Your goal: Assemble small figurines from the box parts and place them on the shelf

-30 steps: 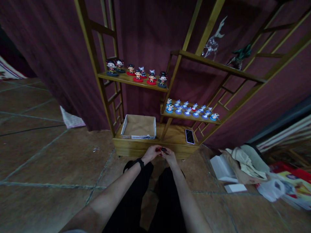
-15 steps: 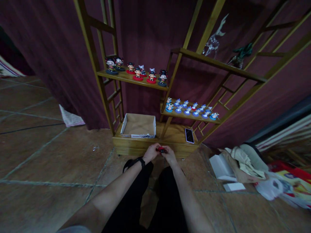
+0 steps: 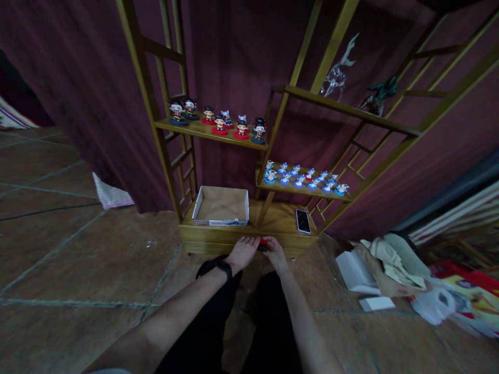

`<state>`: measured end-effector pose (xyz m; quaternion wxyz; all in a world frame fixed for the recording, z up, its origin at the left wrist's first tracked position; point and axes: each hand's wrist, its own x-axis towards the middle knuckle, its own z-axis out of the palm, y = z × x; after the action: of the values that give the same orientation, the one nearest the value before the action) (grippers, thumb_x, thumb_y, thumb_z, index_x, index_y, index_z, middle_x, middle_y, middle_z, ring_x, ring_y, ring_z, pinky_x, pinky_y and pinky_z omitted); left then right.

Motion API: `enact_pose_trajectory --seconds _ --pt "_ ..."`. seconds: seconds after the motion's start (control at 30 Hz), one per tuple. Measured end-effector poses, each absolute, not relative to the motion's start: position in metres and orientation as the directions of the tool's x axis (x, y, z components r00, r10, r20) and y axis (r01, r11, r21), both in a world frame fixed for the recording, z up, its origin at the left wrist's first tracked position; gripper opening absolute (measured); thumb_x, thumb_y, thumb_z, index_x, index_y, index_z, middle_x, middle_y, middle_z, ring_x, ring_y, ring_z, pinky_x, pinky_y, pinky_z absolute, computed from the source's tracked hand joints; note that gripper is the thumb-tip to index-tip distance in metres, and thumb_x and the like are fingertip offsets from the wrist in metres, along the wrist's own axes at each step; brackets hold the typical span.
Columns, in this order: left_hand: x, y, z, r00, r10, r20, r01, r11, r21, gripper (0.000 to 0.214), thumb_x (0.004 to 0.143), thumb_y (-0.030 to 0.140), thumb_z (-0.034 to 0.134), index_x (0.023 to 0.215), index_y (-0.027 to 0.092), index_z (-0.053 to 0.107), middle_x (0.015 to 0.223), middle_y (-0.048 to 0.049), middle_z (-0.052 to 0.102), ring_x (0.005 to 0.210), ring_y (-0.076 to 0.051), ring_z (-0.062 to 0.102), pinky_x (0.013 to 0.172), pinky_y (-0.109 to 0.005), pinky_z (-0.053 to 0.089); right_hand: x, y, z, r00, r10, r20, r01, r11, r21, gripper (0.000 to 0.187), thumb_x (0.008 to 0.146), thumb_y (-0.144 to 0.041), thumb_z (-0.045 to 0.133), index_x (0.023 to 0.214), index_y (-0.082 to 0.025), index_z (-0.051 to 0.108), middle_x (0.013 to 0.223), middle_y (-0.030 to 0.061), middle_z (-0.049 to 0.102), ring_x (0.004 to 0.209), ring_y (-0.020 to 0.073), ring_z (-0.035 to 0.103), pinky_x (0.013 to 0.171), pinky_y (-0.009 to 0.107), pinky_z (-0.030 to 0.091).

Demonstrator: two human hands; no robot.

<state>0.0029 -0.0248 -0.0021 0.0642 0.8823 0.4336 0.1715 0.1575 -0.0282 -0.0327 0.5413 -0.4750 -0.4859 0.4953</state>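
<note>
My left hand (image 3: 242, 252) and my right hand (image 3: 275, 250) meet just in front of the low wooden base of a shelf unit (image 3: 241, 232). Between their fingers sits a small red and black figurine (image 3: 263, 243). My right hand pinches it; my left hand's fingers look looser and touch it from the left. A black band is on my left wrist. An open cardboard box (image 3: 221, 205) with nothing visible inside stands on the base just beyond my hands.
Red-based figurines (image 3: 220, 122) line the left shelf, blue-based ones (image 3: 304, 176) the lower right shelf. A phone (image 3: 301, 220) lies on the base. A glass deer (image 3: 337, 70) stands higher up. White boxes, cloth and bags (image 3: 390, 267) clutter the floor at right.
My hands stayed together on the figurine, shifting slightly. My left hand's fingers have spread out flatter. The view tilted a little.
</note>
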Motion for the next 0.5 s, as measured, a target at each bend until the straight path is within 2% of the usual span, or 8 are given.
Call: enact_pose_trajectory --seconds 0.17,0.4,0.5 --pt "0.0025 -0.0294 -0.0059 0.629 0.728 0.273 0.727 -0.675 0.126 0.042 0.082 0.006 0.034 0.123 0.010 0.044 0.104 -0.0152 0.060 0.100 -0.023 0.055 0.090 -0.037 0.032 0.1625 -0.0307 -0.0325 -0.018 0.998 0.066 -0.077 0.064 -0.995 0.030 0.054 -0.013 0.063 0.082 -0.022 0.056 0.083 -0.0013 0.063 0.078 0.0143 0.058 0.073 0.027 0.046" --pt "0.0015 -0.0325 -0.0061 0.629 0.720 0.293 0.691 -0.690 0.214 0.037 0.084 0.009 0.036 0.119 0.009 0.046 0.107 -0.0177 0.059 0.103 -0.025 0.053 0.091 -0.038 0.031 0.1642 -0.0334 -0.0335 -0.070 0.996 0.047 -0.066 0.043 -0.997 0.034 0.053 -0.015 0.066 0.084 -0.023 0.056 0.085 -0.0007 0.064 0.080 0.0153 0.060 0.076 0.029 0.046" --pt "0.0024 -0.0329 -0.0061 0.638 0.710 0.297 0.688 -0.699 0.194 0.037 0.084 0.009 0.035 0.119 0.009 0.046 0.105 -0.0174 0.059 0.103 -0.025 0.053 0.092 -0.038 0.030 0.1633 -0.0348 -0.0304 -0.047 0.998 0.052 -0.050 0.050 -0.998 0.033 0.053 -0.016 0.065 0.084 -0.023 0.056 0.086 -0.0001 0.064 0.081 0.0159 0.060 0.078 0.031 0.046"
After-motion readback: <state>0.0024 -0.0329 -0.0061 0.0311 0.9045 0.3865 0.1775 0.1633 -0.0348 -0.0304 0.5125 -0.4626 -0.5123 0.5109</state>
